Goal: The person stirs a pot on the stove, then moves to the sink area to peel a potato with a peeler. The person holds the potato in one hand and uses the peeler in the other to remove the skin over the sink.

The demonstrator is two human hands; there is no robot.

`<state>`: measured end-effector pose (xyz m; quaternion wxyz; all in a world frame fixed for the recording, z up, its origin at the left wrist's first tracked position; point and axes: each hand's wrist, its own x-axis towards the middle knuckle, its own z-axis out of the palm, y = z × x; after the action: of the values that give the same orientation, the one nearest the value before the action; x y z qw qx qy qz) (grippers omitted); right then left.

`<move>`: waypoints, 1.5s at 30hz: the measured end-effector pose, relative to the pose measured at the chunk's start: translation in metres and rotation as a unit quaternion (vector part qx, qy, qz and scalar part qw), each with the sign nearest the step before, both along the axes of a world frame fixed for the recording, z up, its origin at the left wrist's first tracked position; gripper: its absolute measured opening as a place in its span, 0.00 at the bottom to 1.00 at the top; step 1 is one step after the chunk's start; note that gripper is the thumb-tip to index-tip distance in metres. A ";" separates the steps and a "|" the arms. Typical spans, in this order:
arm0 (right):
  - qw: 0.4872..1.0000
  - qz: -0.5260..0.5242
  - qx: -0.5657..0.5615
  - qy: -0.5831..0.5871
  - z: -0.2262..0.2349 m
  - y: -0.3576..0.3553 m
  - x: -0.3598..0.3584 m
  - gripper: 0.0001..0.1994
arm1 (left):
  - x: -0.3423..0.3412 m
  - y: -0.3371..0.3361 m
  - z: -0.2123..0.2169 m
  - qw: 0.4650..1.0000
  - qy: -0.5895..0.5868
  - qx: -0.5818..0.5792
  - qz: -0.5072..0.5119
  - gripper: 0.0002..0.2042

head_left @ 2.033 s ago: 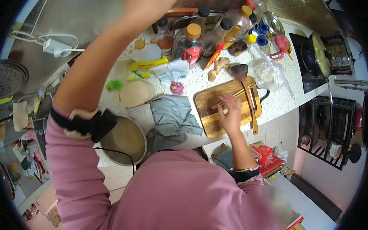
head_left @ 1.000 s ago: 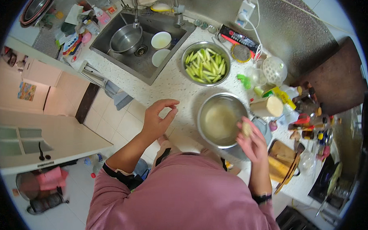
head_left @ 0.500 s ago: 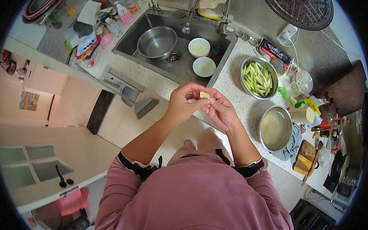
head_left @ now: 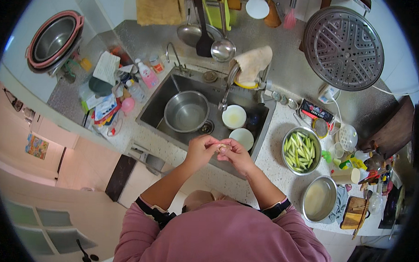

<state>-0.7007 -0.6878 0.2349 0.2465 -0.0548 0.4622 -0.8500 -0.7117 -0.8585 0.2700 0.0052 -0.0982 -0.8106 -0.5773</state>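
My left hand (head_left: 201, 152) and my right hand (head_left: 238, 156) meet at the front edge of the sink (head_left: 172, 140). Between their fingertips is a small pale-yellow piece (head_left: 222, 147), mostly covered by the fingers, so its kind cannot be made out. Both hands are closed on it, thumbs and forefingers pinched together. Just beyond them in the sink stand two white bowls, one nearer (head_left: 241, 139) and one farther with pale liquid (head_left: 234, 117). A metal pan (head_left: 187, 111) sits to their left in the sink.
On the right counter stand a steel bowl of green vegetable strips (head_left: 302, 151) and a steel basin of cloudy liquid (head_left: 319, 198). A small wooden board (head_left: 353, 214) lies beyond the basin. A faucet (head_left: 223, 104) reaches over the sink; a ladle (head_left: 223, 50) hangs behind. Bottles and packets crowd the left counter.
The view has tilted up, showing more of the wall and hanging utensils. My hands now appear against the sink's front edge, and my fingers cover more of the pale piece.
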 end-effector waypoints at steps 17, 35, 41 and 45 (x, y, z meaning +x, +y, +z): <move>0.921 -0.350 0.138 -0.099 -0.045 -0.016 -0.005 0.07 | -0.281 0.055 0.193 0.948 0.239 0.022 -0.207 0.11; 0.797 -0.570 0.133 -0.151 -0.054 -0.040 0.044 0.16 | -0.261 0.047 0.107 0.915 0.141 0.111 -0.363 0.11; 0.754 -0.618 0.176 -0.136 -0.020 -0.007 0.091 0.14 | -0.222 0.048 0.087 0.912 0.085 0.146 -0.374 0.09; 0.678 -0.671 0.277 -0.113 0.002 0.066 0.150 0.11 | -0.169 0.040 0.070 0.898 0.085 0.084 -0.423 0.08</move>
<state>-0.5506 -0.6219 0.2364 -0.3359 0.4374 0.5582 -0.6199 -0.8805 -0.8189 0.3402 -0.1627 -0.4793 -0.6376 -0.5808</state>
